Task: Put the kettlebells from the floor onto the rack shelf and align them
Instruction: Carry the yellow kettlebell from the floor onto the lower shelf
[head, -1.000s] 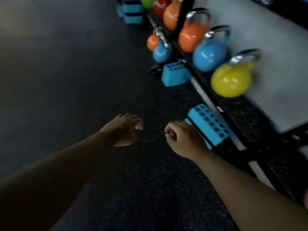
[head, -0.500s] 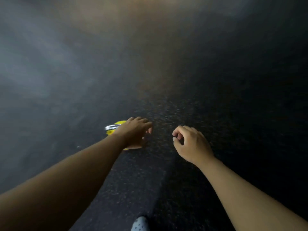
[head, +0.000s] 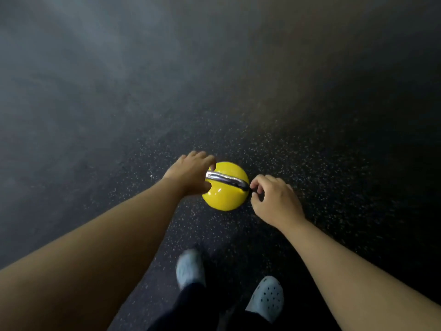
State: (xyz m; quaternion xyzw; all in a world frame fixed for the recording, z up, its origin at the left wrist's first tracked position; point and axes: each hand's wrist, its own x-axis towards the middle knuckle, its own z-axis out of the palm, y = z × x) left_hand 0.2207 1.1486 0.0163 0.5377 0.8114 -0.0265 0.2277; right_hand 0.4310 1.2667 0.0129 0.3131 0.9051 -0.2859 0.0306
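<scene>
Kettlebell (head: pixel 224 187), yellow, sits on floor (head: pixel 95 103) just ahead of the feet. Left hand (head: pixel 191 174) open at handle's (head: pixel 226 179) left end, right hand (head: pixel 274 199) half-curled at right end, neither gripping. Wrap both fully, lift with legs.

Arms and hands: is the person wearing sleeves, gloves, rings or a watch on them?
No. Both arms are bare as far up as the picture shows, with no sleeves in sight. The left hand and right hand have no gloves, and no ring, watch or bracelet shows on either.
</scene>
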